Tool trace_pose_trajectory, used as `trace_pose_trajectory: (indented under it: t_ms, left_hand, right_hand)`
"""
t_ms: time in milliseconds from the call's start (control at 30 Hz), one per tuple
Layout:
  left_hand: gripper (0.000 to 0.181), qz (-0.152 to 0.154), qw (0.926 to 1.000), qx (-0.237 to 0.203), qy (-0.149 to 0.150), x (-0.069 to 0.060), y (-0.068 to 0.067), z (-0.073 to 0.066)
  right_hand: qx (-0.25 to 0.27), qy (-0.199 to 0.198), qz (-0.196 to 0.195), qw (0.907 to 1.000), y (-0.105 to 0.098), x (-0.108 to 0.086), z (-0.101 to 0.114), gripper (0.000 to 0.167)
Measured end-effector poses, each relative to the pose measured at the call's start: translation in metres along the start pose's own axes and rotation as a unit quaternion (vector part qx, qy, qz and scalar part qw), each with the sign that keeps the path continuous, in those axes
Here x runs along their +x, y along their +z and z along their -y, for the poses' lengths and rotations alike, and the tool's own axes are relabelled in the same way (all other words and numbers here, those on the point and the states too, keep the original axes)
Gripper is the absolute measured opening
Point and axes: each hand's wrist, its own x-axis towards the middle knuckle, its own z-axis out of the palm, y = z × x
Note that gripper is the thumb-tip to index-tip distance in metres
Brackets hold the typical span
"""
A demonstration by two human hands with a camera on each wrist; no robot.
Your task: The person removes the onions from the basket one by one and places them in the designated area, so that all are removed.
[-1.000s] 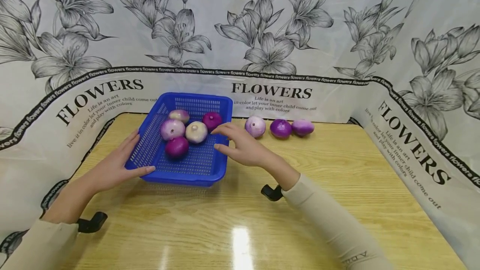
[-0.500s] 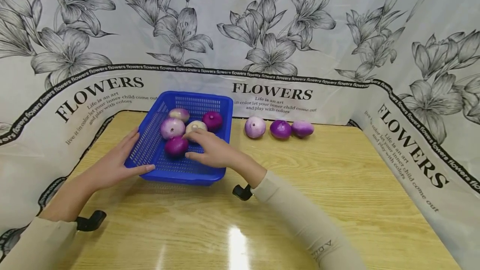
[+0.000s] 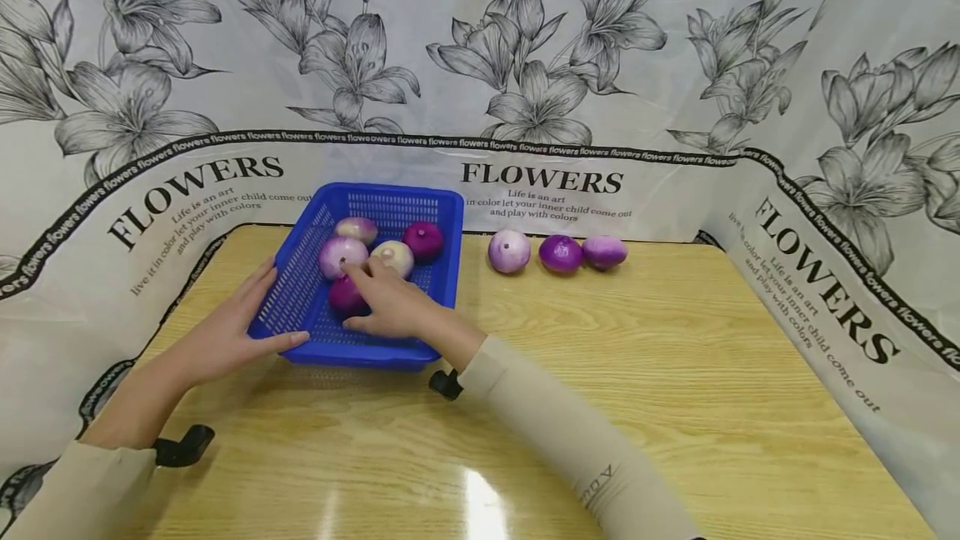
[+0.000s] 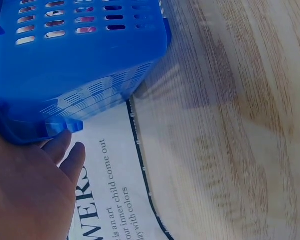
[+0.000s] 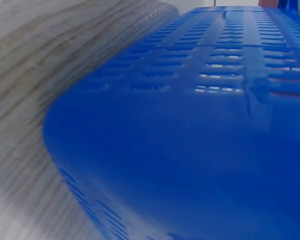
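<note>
A blue plastic basket (image 3: 405,352) stands on the table and holds several onions. My left hand (image 3: 225,336) grips its near left corner, thumb along the front rim and fingers against the left side. In the left wrist view, fingers (image 4: 74,162) of that hand lie by the basket's rim (image 4: 20,135). My right hand (image 3: 390,302) reaches inside, its fingers and thumb around a dark purple onion (image 3: 345,298). Close by lie a pale purple onion (image 3: 341,252), a whitish onion (image 3: 397,257), another pale one (image 3: 356,229) and a second dark purple onion (image 3: 422,241).
To the right of the basket, a row holds a pale onion (image 3: 509,252), a purple onion (image 3: 560,254) and another purple onion (image 3: 604,252). A flower-printed cloth (image 3: 540,202) borders the wooden table (image 3: 637,373) at the back and sides. The basket's wall (image 5: 190,140) fills the right wrist view.
My right hand has moved left from the basket's right rim, over the whitish onion, to the dark purple onion. The left hand has kept its place on the basket.
</note>
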Motion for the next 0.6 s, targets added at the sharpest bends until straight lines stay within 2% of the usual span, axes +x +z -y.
trace_pose_trajectory:
  t_ms: [200, 400, 500, 600]
  left_hand:
    - [0.116, 0.006, 1.0000, 0.004, -0.004, 0.000, 0.002, 0.002]
    - [0.116, 0.007, 1.0000, 0.003, -0.002, 0.001, 0.003, 0.002]
    - [0.116, 0.008, 1.0000, 0.004, -0.004, 0.002, 0.001, 0.001]
    - [0.116, 0.008, 0.9999, 0.007, -0.007, 0.001, 0.001, 0.001]
  right_hand:
    - [-0.013, 0.012, 0.027, 0.9995, -0.001, 0.008, 0.004, 0.086]
    - [-0.059, 0.018, 0.059, 0.9963, 0.004, 0.015, 0.003, 0.079]
    - [-0.083, 0.011, 0.067, 0.9942, 0.006, 0.015, 0.002, 0.074]
    - [-0.085, -0.009, 0.076, 0.9934, 0.008, 0.015, 0.001, 0.068]
